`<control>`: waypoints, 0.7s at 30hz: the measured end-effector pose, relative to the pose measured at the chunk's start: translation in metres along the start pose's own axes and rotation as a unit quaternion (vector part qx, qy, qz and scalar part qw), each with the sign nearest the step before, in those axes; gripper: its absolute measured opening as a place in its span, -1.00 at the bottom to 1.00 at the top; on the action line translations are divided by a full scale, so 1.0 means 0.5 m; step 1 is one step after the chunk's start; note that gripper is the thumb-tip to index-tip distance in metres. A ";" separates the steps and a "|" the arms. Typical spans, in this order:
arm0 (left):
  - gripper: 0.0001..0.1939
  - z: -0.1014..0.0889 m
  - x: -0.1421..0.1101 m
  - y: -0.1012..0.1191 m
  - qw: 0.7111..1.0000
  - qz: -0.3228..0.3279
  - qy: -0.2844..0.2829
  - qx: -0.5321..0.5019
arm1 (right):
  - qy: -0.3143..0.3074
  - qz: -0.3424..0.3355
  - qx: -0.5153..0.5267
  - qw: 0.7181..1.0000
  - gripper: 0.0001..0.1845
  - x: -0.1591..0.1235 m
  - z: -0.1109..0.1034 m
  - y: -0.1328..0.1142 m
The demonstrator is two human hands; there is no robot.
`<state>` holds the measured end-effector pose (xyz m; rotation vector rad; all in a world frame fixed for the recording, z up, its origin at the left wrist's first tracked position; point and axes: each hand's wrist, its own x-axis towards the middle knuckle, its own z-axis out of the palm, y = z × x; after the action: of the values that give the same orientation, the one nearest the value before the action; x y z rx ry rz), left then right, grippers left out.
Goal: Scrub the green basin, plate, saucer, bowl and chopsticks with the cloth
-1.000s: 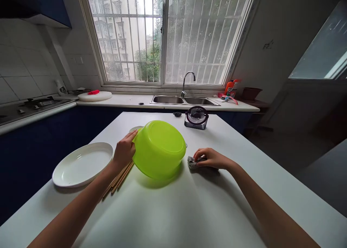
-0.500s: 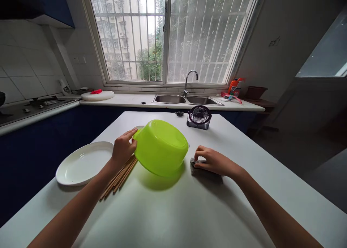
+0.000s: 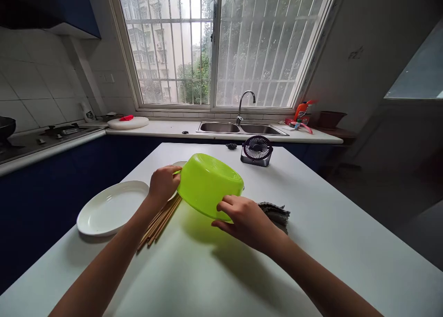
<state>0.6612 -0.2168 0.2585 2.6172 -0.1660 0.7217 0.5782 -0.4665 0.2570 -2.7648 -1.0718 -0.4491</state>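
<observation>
A bright green plastic basin [image 3: 204,185] is tilted bottom-up over the white table. My left hand [image 3: 162,185] is closed on the left side of its rim. At the basin's lower right edge is my right hand [image 3: 242,218], its thumb and fingers apart; whether it touches the rim is hard to tell. Behind that hand a grey cloth [image 3: 278,214] lies bunched on the table, partly hidden. Several wooden chopsticks [image 3: 161,224] lie under my left wrist, next to a white oval plate [image 3: 112,208]. Another white dish [image 3: 179,164] shows only partly behind the basin.
Toward the far edge of the table [image 3: 207,280] stand a small dark fan [image 3: 257,151] and a black scouring pad [image 3: 231,146]. Beyond them, a counter holds a double sink [image 3: 219,128], a round white board [image 3: 128,123] and an orange bottle [image 3: 302,109]. A stove is at left.
My right hand has let go of the grey cloth and moved left to the basin's edge. The cloth stays on the table. My left hand still holds the basin, and the view has shifted slightly.
</observation>
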 end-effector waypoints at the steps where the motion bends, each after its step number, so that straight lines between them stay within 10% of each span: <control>1: -0.62 -0.003 0.004 0.004 1.000 -0.003 -0.006 0.007 | 0.000 0.003 -0.002 1.000 -0.75 0.001 0.002 0.000; 21: -0.64 -0.004 0.017 -0.016 0.996 -0.012 -0.087 -0.023 | 0.023 0.031 0.018 0.999 -0.86 -0.013 0.027 0.039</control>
<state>0.6695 -0.2088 0.2617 2.6313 -0.1992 0.4755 0.5900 -0.4817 0.2419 -2.7334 -0.9710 -0.4773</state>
